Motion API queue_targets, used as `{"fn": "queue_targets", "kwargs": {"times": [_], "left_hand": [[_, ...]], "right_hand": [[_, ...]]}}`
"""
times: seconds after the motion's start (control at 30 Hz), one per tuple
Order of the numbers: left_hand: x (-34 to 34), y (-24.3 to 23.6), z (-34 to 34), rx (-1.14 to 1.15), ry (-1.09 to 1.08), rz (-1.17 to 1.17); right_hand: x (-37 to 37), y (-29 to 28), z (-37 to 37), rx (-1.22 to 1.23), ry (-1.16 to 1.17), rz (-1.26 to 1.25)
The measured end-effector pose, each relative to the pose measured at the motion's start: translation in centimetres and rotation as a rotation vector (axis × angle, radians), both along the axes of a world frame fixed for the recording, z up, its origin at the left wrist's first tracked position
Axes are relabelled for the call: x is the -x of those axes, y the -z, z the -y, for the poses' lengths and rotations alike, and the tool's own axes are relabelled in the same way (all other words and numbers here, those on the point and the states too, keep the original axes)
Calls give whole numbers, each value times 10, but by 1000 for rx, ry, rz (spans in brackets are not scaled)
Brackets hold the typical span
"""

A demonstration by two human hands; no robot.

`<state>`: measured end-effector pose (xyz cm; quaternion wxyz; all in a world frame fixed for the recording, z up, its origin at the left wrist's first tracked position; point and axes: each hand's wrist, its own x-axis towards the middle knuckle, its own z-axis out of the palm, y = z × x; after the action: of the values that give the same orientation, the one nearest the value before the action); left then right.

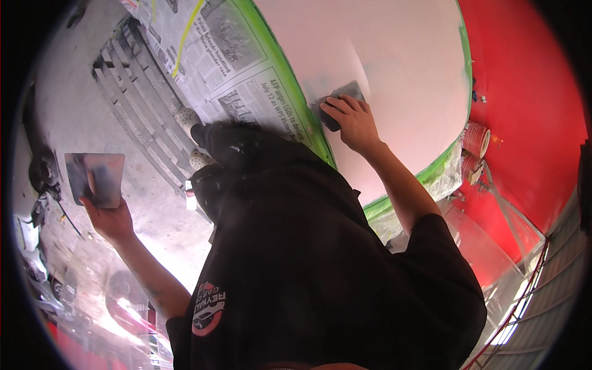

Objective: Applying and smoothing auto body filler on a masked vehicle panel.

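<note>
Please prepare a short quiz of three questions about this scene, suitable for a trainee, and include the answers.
1. What does the left hand hold?
2. True or false: the right hand is empty.
3. What colour is the tape along the edge of the pale panel?
A. Blue
B. Green
C. Orange

Key:
1. A thin, flat, four-sided plate, greyish with a reddish sheen.
2. False: it holds a dark pad against the pale panel.
3. B.
</note>
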<state>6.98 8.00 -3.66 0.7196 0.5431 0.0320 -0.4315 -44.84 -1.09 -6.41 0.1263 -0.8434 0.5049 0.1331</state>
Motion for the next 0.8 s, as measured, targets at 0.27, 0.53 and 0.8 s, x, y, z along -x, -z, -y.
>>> {"fn": "queue_targets", "kwargs": {"times": [0.27, 0.53, 0.8], "left_hand": [[9, -12, 13, -17, 10, 28], [13, -14, 18, -24, 25, 20], [16, -13, 18, -42, -4, -15]], "right_hand": [[26, -6, -47, -54, 26, -25], [61, -4, -99, -94, 59, -28], [94, -21, -132, -201, 30, -86]]}}
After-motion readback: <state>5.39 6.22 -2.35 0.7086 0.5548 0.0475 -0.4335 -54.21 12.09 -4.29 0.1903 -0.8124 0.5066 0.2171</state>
